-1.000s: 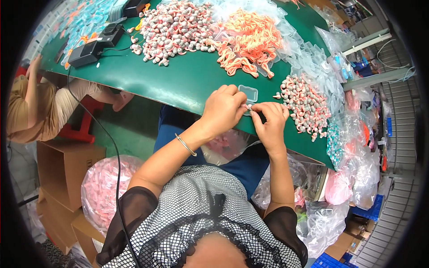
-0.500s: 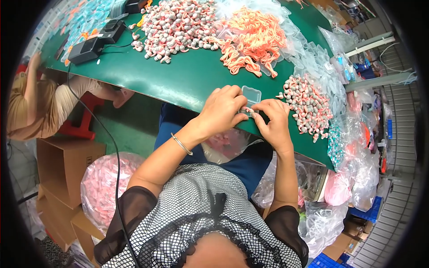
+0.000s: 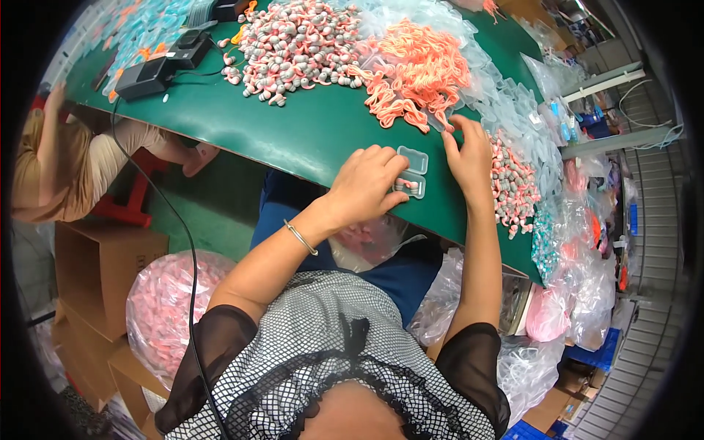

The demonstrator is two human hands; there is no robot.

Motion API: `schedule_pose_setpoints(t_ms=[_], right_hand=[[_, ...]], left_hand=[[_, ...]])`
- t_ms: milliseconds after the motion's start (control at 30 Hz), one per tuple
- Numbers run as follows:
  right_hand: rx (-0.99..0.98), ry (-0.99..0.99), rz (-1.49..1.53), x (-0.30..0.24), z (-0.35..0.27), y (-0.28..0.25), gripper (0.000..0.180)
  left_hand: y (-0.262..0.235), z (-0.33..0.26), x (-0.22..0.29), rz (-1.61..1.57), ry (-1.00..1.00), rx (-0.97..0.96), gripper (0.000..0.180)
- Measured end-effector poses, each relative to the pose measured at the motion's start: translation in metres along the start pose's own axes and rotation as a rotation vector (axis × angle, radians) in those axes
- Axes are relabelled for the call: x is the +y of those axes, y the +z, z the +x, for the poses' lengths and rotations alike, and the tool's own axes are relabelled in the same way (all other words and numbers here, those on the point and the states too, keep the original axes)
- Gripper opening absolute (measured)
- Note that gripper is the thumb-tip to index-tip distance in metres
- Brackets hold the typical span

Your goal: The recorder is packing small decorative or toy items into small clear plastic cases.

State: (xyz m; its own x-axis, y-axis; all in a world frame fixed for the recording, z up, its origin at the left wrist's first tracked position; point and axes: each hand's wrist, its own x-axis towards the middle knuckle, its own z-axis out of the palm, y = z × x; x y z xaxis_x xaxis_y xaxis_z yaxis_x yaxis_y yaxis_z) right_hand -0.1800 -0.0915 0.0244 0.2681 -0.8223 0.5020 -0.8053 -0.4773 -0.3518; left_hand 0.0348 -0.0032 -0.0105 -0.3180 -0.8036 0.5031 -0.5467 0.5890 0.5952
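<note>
At the table's near edge a small clear plastic case (image 3: 413, 160) lies with its hinged lid folded back. Pink and grey earplugs (image 3: 405, 185) sit in its lower half. My left hand (image 3: 364, 180) is closed on the case's left side, thumb by the near edge and fingers by the hinge. Beyond the case, my right hand (image 3: 469, 154) has its thumb and forefinger at the near tip of a looped orange cord bundle (image 3: 441, 123), pinching it. That bundle hangs off a large heap of orange cords (image 3: 422, 62).
A big pile of earplugs (image 3: 293, 48) lies at the far middle, a smaller earplug pile (image 3: 513, 180) at right. Clear cases (image 3: 506, 92) spread behind them. Black power adapters (image 3: 145, 79) sit far left with a trailing cable (image 3: 176, 224). Another person (image 3: 66, 161) sits at left.
My right hand has left the earplugs in the case and moved up and right to the orange cords. My left hand stays at the case, whose earplugs now show more plainly.
</note>
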Motion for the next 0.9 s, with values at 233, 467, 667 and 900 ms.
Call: schedule_pose_setpoints(t_ms=[233,467,667,900], right_hand=[[0.025,0.047,-0.106,0.011,-0.006,0.001,0.013],[-0.241,-0.022,0.300,-0.037,-0.055,-0.026,0.012],[-0.191,-0.286,0.068,-0.043,-0.051,-0.022,0.014],[-0.272,-0.315,0.003,-0.040,-0.053,-0.027,0.019]], left_hand=[[0.005,-0.002,-0.009,-0.045,0.023,0.016,0.049],[0.001,0.002,-0.005,-0.057,-0.053,-0.035,0.048],[0.004,0.002,-0.008,-0.064,-0.047,-0.009,0.048],[0.002,0.001,-0.005,-0.058,-0.045,-0.018,0.048]])
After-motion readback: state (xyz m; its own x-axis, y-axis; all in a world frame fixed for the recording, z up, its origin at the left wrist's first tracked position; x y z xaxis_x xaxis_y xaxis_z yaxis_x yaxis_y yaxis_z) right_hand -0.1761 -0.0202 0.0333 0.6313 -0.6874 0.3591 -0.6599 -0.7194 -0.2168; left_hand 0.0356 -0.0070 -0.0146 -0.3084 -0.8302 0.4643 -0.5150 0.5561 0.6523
